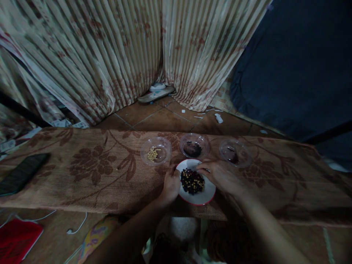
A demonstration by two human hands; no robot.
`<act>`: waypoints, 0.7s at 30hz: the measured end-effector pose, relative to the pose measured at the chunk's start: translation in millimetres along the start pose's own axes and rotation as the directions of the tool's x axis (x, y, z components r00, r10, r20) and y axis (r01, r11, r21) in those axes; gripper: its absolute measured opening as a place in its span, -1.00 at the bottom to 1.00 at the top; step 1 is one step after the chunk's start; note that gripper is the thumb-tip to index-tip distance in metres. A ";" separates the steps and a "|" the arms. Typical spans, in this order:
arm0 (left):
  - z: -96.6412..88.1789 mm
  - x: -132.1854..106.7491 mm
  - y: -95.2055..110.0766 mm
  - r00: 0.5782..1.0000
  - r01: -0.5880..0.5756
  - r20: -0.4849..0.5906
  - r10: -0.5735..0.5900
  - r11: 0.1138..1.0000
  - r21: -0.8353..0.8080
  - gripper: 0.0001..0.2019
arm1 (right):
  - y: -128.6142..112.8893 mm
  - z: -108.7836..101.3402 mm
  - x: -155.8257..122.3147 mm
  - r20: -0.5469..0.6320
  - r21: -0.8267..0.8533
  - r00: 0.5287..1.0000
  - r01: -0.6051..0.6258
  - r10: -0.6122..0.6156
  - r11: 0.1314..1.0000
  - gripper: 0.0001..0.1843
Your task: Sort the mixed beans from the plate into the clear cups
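Observation:
A white plate (196, 200) with a red rim bears a mixed heap of dark and pale yellow beans (192, 181). My left hand (172, 184) grips its left edge, thumb over the rim. Above the far right part of the plate is my right hand (217, 174), its fingers pinched together. A small greyish thing shows at those fingertips, too blurred to name. Beyond the plate stand three clear plastic bowls: the left bowl (168, 156) has pale yellow beans, the middle bowl (206, 141) small dark pieces, and the right bowl (243, 154) a few dark reddish pieces.
A brown flowered cloth (115, 194) covers the long narrow table. A dark phone (23, 172) lies at its left end. Past the table, a skateboard (155, 95) rests on the tiled floor by striped curtains (123, 47). A white cable (79, 227) hangs or lies at lower left.

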State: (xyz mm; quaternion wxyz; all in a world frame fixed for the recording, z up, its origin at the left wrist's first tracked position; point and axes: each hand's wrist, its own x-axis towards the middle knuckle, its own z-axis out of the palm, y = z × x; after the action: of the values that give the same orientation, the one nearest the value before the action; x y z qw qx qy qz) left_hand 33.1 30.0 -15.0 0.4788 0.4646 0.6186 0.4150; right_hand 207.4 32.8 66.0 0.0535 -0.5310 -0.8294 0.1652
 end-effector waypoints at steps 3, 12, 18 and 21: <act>0.4 0.0 -0.8 1.000 0.009 -0.004 -0.009 1.000 -0.005 -0.74 | -0.4 -0.2 -0.3 0.002 -0.010 1.000 -0.003 0.003 1.000 -0.72; 0.9 0.3 -0.4 1.000 0.011 0.004 -0.011 1.000 -0.007 -0.74 | -2.6 -0.9 0.3 0.006 -0.013 1.000 -0.023 0.023 1.000 -0.72; 1.0 -0.2 0.3 1.000 0.027 -0.012 -0.027 1.000 -0.001 -0.73 | -0.2 -0.7 -0.1 0.024 0.003 1.000 -0.007 0.007 1.000 -0.73; 0.9 0.3 -1.0 1.000 0.023 -0.012 -0.023 1.000 0.010 -0.73 | -0.4 -0.5 -0.4 0.021 0.017 1.000 0.003 -0.003 1.000 -0.72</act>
State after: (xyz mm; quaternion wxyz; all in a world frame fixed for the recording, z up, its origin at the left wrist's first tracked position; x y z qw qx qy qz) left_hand 33.8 30.1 -16.2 0.4775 0.4574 0.6289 0.4090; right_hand 207.4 32.4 66.6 0.0496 -0.5276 -0.8292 0.1780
